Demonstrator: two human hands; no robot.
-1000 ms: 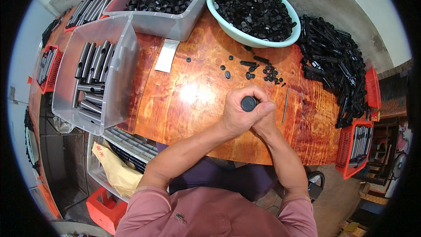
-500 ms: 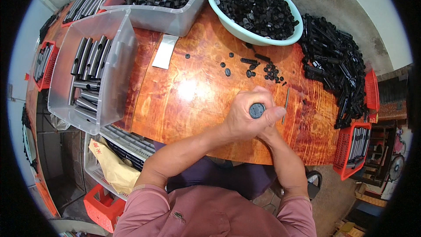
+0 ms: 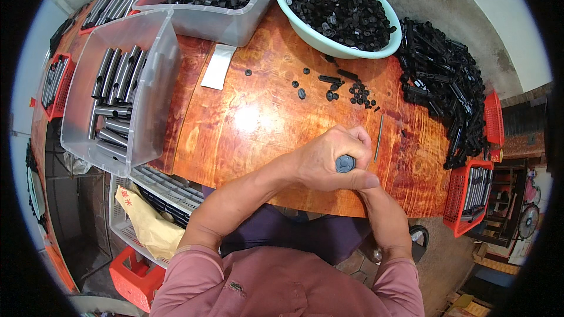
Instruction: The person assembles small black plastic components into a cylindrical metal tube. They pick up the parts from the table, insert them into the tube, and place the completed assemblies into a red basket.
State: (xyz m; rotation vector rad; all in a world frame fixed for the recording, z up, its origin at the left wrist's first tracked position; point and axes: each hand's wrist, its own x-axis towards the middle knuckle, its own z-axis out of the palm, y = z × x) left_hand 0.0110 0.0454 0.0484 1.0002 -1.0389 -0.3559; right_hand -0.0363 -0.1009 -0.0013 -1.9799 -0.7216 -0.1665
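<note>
Black part point(image 3: 345, 164) in left hand point(image 3: 320, 159), well apart from red-lettered bag point(image 3: 147, 221)

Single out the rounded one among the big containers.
The pale green basin of small black parts; the clear tube bin and clear bin beyond it have corners.
</note>
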